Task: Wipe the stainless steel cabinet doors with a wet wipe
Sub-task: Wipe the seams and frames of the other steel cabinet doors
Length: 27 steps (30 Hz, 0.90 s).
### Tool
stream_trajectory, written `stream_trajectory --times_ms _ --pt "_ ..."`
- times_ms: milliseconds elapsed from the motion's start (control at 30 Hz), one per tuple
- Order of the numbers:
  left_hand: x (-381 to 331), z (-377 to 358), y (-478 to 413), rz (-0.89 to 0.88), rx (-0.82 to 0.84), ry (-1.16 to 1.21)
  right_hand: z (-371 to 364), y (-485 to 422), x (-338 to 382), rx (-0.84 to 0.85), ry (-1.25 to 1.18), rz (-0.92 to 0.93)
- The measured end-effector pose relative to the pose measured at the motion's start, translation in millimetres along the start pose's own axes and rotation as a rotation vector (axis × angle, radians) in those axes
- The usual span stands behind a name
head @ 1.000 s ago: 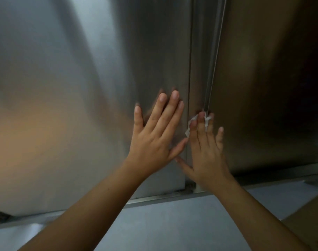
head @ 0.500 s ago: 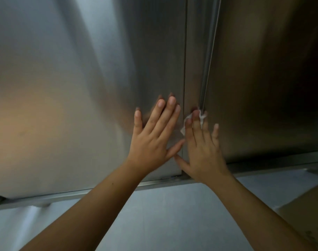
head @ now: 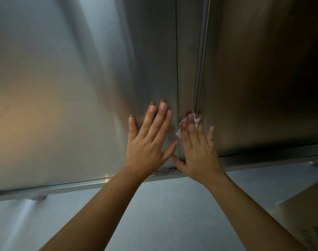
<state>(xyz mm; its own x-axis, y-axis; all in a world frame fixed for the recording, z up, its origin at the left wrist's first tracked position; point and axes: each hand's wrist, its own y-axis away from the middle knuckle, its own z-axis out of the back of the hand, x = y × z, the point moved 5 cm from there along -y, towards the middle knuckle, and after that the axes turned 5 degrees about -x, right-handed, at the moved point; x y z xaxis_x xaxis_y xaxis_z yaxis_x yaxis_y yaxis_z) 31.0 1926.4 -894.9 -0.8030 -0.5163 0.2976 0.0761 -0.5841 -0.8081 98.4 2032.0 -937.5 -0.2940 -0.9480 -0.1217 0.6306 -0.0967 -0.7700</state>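
Two stainless steel cabinet doors fill the head view: the left door [head: 67,87] and the right door [head: 263,84], split by a vertical seam and a narrow edge strip [head: 200,69]. My left hand [head: 149,142] lies flat on the left door, fingers straight, just left of the seam. My right hand [head: 198,151] presses a small white wet wipe [head: 180,128] against the metal at the foot of the edge strip, fingers straight over it. Most of the wipe is hidden under the fingers.
A steel frame rail [head: 263,160] runs under both doors. Below it is a pale grey floor [head: 172,214]. A cardboard box [head: 306,211] sits at the lower right, close to my right forearm.
Both hands have slid slightly down the doors, the right one dragging the wipe along the edge strip. The view has tilted, so more floor shows below.
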Motion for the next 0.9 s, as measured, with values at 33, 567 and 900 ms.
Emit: stream_trajectory --times_ms 33,567,900 --pt "-1 -1 2 0.003 0.001 0.002 3 -3 -1 -0.022 -0.005 0.0" --pt "-15 -23 41 0.041 0.049 0.018 -55 62 12 0.03 -0.032 -0.01" --pt "-18 -23 40 0.068 0.044 0.03 -51 59 12 0.012 -0.024 -0.051"
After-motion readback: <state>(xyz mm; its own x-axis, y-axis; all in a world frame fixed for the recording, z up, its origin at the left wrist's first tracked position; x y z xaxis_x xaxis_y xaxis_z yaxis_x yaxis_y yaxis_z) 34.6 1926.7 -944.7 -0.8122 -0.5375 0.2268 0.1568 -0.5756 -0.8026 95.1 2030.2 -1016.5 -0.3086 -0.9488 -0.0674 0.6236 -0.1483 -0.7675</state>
